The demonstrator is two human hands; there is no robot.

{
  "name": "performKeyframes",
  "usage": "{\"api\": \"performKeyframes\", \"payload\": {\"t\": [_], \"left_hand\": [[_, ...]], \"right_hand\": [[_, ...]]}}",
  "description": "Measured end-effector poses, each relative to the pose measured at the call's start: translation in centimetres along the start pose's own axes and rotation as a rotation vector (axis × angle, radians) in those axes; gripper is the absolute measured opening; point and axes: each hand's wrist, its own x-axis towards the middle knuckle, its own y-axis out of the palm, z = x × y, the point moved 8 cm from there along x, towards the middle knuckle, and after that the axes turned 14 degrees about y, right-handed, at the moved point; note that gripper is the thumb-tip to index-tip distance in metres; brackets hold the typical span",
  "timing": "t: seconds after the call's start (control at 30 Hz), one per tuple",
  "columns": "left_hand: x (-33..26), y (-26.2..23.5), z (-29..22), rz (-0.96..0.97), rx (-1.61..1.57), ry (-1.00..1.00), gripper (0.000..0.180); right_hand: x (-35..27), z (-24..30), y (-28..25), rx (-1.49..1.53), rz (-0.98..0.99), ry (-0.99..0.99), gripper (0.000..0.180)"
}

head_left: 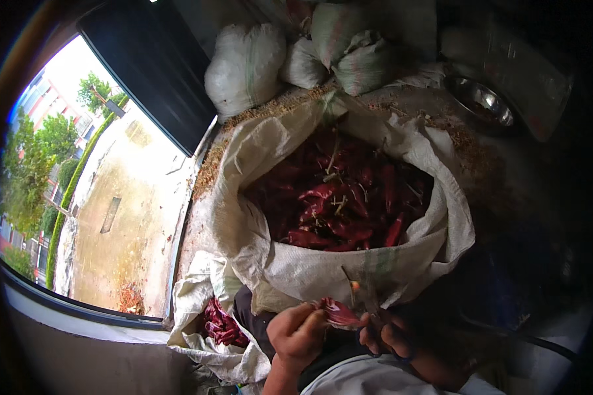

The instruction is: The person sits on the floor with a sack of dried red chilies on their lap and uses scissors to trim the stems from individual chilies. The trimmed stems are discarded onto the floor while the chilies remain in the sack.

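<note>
left hand (298,332): thumb and fingers pinched together, clamped on the left end of a red pepper (339,313). the pepper looks dry and creased, and spans the gap between the two hands. right hand (392,336): fingers curled at the pepper's other end; dim and blurred, cannot tell whether clamped on it. a blurred greyish shape rises just ahead of the right fingers; kind not legible. a thin stem (346,275) and a small orange spot show beside that shape.

directly ahead of both hands: a large white woven sack (323,263), mouth wide, rim folded outward, filled with dark red peppers (349,197), some with pale stems. left of the left hand, near: a smaller white sack (194,342), mouth likewise spread, red pieces (224,326) inside.

well ahead of the left hand, beyond the large sack: a bulging pale sack (246,69), with knotted sacks (356,52) to its right. well ahead and to the right of the right hand: a shiny metal bowl (479,105); contents too dark to tell. brown litter (212,164) on the floor around the large sack. far left of the left hand: an opening onto bright paved ground (128,217) and trees (29,171).
</note>
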Motion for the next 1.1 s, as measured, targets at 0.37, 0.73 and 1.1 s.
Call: {"api": "performKeyframes", "payload": {"t": [0.37,0.73,1.1], "left_hand": [[-4.6,1.2,2.2,-0.067,0.064,-0.242,0.013],[-8.8,5.4,2.4,-0.378,-0.865,-0.759,0.021],[-11.3,6.5,3.8,-0.334,-0.88,-1.061,0.014]], "right_hand": [[-1.0,2.7,0.1,-0.829,-0.282,0.174,0.046],[2.1,3.8,1.6,-0.488,-0.422,-0.172,0.026],[1.5,4.1,2.4,-1.177,-0.577,-0.171,0.052]]}}
